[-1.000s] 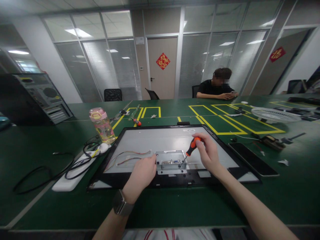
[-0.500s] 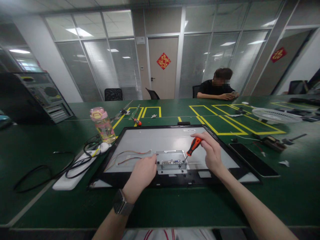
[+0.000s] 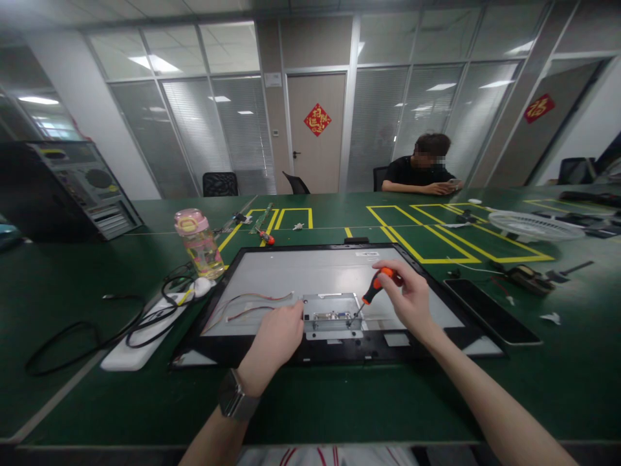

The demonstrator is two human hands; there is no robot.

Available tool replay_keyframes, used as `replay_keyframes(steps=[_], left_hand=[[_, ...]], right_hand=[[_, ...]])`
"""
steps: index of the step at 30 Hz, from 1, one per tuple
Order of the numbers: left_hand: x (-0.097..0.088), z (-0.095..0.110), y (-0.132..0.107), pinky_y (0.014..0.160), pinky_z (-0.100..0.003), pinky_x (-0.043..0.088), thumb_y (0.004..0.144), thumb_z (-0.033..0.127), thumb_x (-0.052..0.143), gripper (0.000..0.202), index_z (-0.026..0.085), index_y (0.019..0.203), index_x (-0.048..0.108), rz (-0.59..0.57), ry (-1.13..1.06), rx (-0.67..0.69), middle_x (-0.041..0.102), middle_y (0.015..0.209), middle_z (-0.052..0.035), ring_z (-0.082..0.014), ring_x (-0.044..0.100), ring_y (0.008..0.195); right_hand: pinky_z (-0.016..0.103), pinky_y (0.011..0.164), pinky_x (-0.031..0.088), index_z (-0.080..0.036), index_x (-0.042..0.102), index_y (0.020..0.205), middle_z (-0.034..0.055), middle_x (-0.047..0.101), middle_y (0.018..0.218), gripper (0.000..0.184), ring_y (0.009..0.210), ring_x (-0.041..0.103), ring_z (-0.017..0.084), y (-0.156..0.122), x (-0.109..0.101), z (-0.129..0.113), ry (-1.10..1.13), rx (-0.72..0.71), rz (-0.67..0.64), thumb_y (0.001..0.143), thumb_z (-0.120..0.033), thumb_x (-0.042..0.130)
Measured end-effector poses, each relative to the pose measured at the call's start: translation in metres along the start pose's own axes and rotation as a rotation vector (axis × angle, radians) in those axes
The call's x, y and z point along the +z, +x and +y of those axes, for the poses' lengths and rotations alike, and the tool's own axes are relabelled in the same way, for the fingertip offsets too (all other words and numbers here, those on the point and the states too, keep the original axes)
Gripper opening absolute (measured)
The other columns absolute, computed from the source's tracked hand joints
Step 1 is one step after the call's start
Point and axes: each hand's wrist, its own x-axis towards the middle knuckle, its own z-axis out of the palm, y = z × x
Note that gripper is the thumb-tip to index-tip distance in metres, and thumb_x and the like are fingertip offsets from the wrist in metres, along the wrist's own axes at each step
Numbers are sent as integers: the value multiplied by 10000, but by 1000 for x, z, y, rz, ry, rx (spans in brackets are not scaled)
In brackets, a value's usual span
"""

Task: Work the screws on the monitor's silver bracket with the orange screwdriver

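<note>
A flat monitor panel (image 3: 310,268) with a black frame lies back side up on the table. At its lower middle is a metal bracket (image 3: 334,303) with a row of connector ports. My left hand (image 3: 279,333) is closed at the bracket's left edge, its fingertips gripping there. My right hand (image 3: 410,298) is closed around the orange and black handle of a screwdriver (image 3: 373,288). The screwdriver slants down to the left, its tip at the bracket's front edge, right of the ports. Thin cables (image 3: 252,307) lie on the panel beside my left hand.
On the left are a power strip (image 3: 140,336) with black cable, a pink-lidded bottle (image 3: 198,243) and a computer tower (image 3: 72,188). On the right lie a phone (image 3: 490,310) and a white fan grille (image 3: 533,224). A person (image 3: 417,168) sits across the green table.
My right hand's fingers have shifted and turned around the screwdriver handle. The screwdriver tip stays at the same place, and my left hand has not moved.
</note>
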Motion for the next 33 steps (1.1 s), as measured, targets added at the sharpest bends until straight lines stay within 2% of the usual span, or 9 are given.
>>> replay_keyframes(steps=[4, 9, 12, 15, 17, 21, 26, 28, 33], left_hand=[[2, -1, 0, 716, -373, 528, 921, 158, 369, 222, 178, 1001, 575, 30, -13, 13, 711, 874, -94, -273, 699, 829], [4, -2, 1, 708, -379, 530, 916, 162, 376, 220, 176, 1002, 578, 37, -13, 12, 712, 870, -99, -283, 701, 829], [2, -1, 1, 711, -382, 530, 919, 163, 369, 232, 175, 1017, 578, 19, -9, 6, 711, 885, -106, -286, 701, 839], [1, -1, 1, 722, -381, 529, 923, 162, 362, 243, 172, 1031, 579, 8, -10, 5, 711, 906, -113, -287, 700, 858], [1, 0, 0, 723, -377, 528, 926, 167, 366, 238, 173, 1029, 581, 10, -8, 3, 710, 900, -110, -284, 700, 854], [2, -1, 0, 716, -364, 530, 924, 168, 378, 223, 173, 1017, 581, 20, -7, 6, 711, 887, -103, -272, 702, 838], [2, -1, 1, 722, -361, 531, 924, 163, 370, 226, 173, 1013, 578, 16, -7, 4, 709, 891, -105, -268, 700, 851], [1, 0, 1, 724, -364, 532, 928, 165, 366, 228, 173, 1017, 575, 11, -4, 2, 708, 897, -107, -269, 699, 856], [-1, 1, 0, 740, -367, 529, 933, 158, 355, 238, 170, 1032, 571, -6, -2, 1, 705, 910, -113, -271, 698, 872]], right_hand=[[343, 682, 412, -216, 669, 931, 34, 615, 767, 282, 734, 545, 211, -1, -2, 1, 88, -30, -5, 930, -267, 392], [338, 692, 415, -217, 654, 951, 34, 609, 787, 227, 758, 551, 205, -1, 0, 0, 78, -31, 3, 933, -240, 429], [309, 623, 402, -217, 651, 972, 16, 581, 750, 169, 662, 517, 173, 1, 1, -2, 33, -32, 19, 922, -242, 491], [282, 546, 360, -219, 662, 911, -16, 530, 676, 84, 566, 447, 142, 2, 1, -3, -36, -47, 47, 883, -241, 585], [282, 542, 356, -221, 671, 918, -21, 512, 662, 100, 566, 447, 144, 2, 0, -4, -48, -56, 35, 890, -241, 578], [323, 645, 412, -227, 686, 1020, 25, 547, 795, 278, 725, 526, 189, 1, -2, -3, -12, -97, 9, 947, -233, 417], [352, 720, 443, -230, 670, 1048, 61, 560, 954, 255, 859, 556, 219, 2, 0, -3, -28, -95, -2, 935, -226, 441], [346, 703, 440, -230, 659, 1058, 54, 565, 933, 233, 805, 545, 205, 3, 2, -4, -35, -83, -10, 930, -225, 464], [314, 619, 392, -234, 655, 987, -7, 492, 732, 129, 630, 441, 161, 4, 3, -4, -57, -52, 11, 886, -231, 574]])
